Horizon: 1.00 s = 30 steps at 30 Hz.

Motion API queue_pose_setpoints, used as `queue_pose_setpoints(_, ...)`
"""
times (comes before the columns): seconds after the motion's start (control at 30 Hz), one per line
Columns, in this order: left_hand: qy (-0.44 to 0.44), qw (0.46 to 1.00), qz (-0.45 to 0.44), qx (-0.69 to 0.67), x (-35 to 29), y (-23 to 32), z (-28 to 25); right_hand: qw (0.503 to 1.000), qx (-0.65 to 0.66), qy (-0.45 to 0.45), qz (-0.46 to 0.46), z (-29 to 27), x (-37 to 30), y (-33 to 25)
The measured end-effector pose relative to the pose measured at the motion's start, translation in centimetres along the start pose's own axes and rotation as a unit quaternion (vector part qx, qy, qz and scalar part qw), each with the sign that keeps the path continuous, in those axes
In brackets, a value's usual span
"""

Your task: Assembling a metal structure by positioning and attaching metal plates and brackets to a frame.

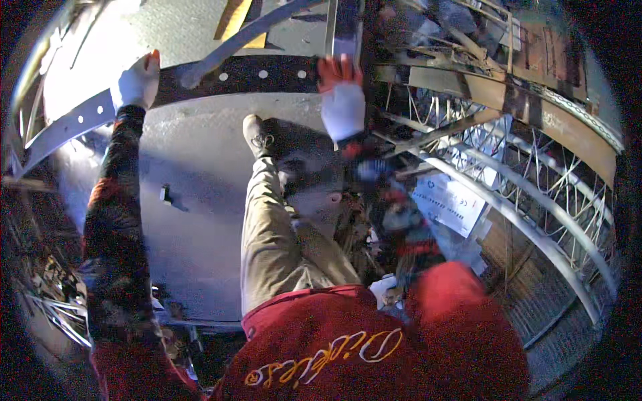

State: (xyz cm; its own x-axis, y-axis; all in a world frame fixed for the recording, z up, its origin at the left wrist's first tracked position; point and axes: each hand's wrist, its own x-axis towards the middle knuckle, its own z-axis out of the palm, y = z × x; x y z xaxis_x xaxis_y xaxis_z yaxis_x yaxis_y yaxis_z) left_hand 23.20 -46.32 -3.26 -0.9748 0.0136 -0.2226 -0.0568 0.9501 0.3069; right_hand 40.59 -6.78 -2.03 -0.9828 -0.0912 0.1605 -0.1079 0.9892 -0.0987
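A long dark metal bar with a row of round holes runs across in front of me and looks curved in this lens. Toward its left part, my left hand, in a white glove with orange fingers, is closed at the bar's edge. Its fingertips are partly hidden. Over the bar's right end lies my right hand, in a matching glove, fingers stretched out and apart. A grey strip slants up and right from the bar between my hands. Beyond it a yellow piece lies on the grey surface.
My shoe stands on a grey metal surface. A small dark block lies to its left. On the right are lattice metal trusses, a printed white sheet and a chain. Scrap metal is heaped at lower left.
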Motion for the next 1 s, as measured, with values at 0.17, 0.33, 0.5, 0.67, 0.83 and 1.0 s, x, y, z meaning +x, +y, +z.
queue_pose_setpoints(0.17,0.288,0.951,-0.017,0.112,-2.7,-1.3,-1.4,0.961,0.234,-0.052,0.138,1.6,2.7,1.3)
queue_pose_setpoints(0.33,0.356,0.758,-0.479,-0.264,-4.6,5.5,2.7,0.998,0.046,0.025,0.044,1.5,2.4,2.7)
queue_pose_setpoints(0.5,0.33,0.651,-0.603,-0.323,-1.6,8.7,0.0,0.999,-0.018,-0.034,0.014,-1.3,-3.1,0.5)
queue_pose_setpoints(0.67,0.318,0.661,-0.615,-0.29,-0.5,10.6,0.5,0.995,0.011,-0.014,0.096,2.4,5.9,5.2)
queue_pose_setpoints(0.83,0.305,0.662,-0.613,-0.305,-0.1,11.2,1.4,0.94,0.282,-0.065,0.18,2.1,-5.3,0.0)
queue_pose_setpoints(1.0,0.332,0.655,-0.619,-0.277,-0.4,9.0,-0.6,0.992,0.071,0.047,0.095,1.0,4.2,-0.8)
